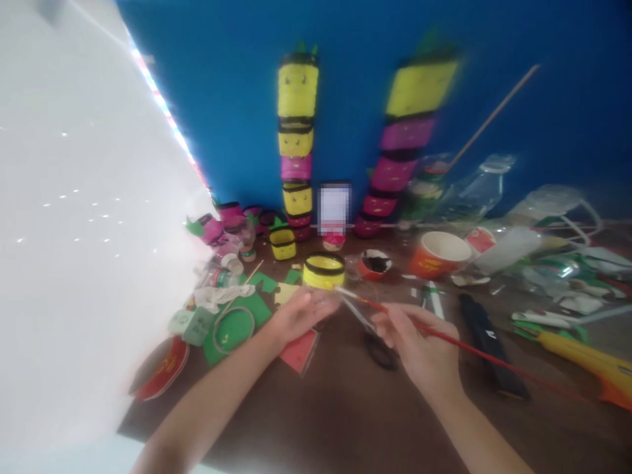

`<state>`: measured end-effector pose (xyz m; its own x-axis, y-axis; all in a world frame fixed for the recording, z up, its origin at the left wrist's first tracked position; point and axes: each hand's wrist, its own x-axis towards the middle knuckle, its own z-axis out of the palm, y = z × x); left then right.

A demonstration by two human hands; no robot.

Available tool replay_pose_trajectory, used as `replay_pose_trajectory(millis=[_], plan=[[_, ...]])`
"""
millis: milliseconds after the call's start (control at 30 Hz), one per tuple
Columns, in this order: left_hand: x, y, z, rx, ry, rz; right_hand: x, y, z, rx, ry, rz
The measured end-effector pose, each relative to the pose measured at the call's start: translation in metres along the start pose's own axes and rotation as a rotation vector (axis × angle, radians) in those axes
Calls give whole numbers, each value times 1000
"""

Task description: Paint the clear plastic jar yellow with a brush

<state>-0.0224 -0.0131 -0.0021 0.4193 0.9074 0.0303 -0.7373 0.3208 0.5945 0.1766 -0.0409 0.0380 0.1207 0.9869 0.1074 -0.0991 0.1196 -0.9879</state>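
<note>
My right hand (419, 345) pinches a thin red paintbrush (474, 352) whose tip reaches toward a yellow cup with black bands (323, 271). My left hand (299, 315) rests on the brown table just below that cup, fingers curled near its base; whether it grips the cup is blurred. Black-handled scissors (378, 342) lie between the two hands. A red card (299, 352) lies under my left wrist.
Two stacks of yellow and pink cups (296, 145) (405, 145) lean on the blue wall. An orange paper cup (439, 253), clear plastic bottles (474, 187), green foam scraps (232, 326), a red bowl (162, 368) and a yellow-orange tool (587, 362) crowd the table. White wall at left.
</note>
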Motion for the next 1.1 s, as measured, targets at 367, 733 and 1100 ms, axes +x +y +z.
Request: replay_pose_trajectory(millis=[367,733,1100], plan=[[0,1,-2,-29,45,17,15,-1,-13,173,107,-24],[0,3,25,99,127,150,-8,-11,8,-168,53,-107],[2,1,15,113,133,127,5,6,-11,-66,120,-112]])
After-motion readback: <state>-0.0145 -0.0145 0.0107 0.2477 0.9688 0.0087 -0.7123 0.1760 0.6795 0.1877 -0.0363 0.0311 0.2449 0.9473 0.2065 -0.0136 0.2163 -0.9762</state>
